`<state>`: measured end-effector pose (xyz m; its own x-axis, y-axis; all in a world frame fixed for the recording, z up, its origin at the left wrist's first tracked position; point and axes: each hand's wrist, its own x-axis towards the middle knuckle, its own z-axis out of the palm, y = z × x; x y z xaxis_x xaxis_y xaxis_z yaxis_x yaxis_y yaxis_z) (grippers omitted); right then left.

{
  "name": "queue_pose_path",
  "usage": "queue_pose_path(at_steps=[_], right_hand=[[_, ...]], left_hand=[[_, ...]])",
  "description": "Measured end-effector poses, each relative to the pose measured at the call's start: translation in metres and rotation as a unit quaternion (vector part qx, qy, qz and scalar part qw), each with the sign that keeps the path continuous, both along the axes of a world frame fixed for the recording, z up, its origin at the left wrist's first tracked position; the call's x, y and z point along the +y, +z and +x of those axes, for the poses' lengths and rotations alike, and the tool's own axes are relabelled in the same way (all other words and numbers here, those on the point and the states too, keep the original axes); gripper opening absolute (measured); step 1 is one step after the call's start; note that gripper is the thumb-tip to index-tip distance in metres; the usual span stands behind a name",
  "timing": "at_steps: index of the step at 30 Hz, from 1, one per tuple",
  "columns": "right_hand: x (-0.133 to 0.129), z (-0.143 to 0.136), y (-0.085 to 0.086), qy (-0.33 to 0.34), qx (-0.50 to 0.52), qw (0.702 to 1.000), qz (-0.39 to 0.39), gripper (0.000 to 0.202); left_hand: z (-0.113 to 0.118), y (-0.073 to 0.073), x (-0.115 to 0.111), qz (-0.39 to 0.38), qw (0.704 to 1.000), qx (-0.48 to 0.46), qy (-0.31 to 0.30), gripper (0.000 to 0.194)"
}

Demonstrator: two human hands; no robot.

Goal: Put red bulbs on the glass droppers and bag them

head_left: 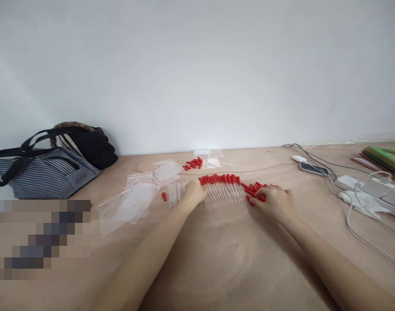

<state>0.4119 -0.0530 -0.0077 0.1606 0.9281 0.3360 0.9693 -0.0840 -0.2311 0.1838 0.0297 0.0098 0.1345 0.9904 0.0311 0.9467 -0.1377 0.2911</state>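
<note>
A row of glass droppers [221, 190] with red rubber bulbs lies side by side on the wooden table. At the row's left end, my left hand [194, 193] is closed in a pinch on a dropper, whose thin tip shows below the fingers. Just left of that hand are several bare clear tubes [174, 195] and one loose red bulb [164, 196]. My right hand [276, 201] is at the row's right end, over a heap of loose red rubber bulbs [256, 186]. Its thumb and forefinger close around one bulb; the other fingers are partly spread.
Clear zip bags [129, 203] lie left of the tubes. Farther back are more red bulbs [194, 163] and clear tubes [212, 162]. A striped bag [56, 172] stands at left. At right are a phone-like device [314, 169], a power strip [372, 194], cables and coloured sheets [383, 160].
</note>
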Motion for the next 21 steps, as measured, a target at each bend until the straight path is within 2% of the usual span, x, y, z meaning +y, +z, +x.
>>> queue_pose_path(at_steps=[8, 14, 17, 21], right_hand=[[-0.001, -0.015, -0.001, 0.011, -0.01, 0.999, -0.045, 0.027], [-0.001, -0.023, -0.001, -0.004, -0.021, 0.998, -0.056, 0.03], [-0.001, -0.022, -0.003, -0.003, -0.022, 0.998, -0.056, 0.029], [-0.002, -0.022, -0.004, -0.005, -0.021, 0.999, -0.044, 0.027]], left_hand=[[0.007, 0.005, 0.004, 0.007, 0.999, 0.033, 0.001, 0.015], [-0.019, 0.013, 0.002, 0.021, 0.999, 0.047, 0.005, 0.02], [-0.026, 0.012, -0.002, 0.017, 0.998, 0.06, 0.006, 0.019], [-0.015, 0.006, -0.004, 0.02, 0.997, 0.077, -0.004, 0.02]])
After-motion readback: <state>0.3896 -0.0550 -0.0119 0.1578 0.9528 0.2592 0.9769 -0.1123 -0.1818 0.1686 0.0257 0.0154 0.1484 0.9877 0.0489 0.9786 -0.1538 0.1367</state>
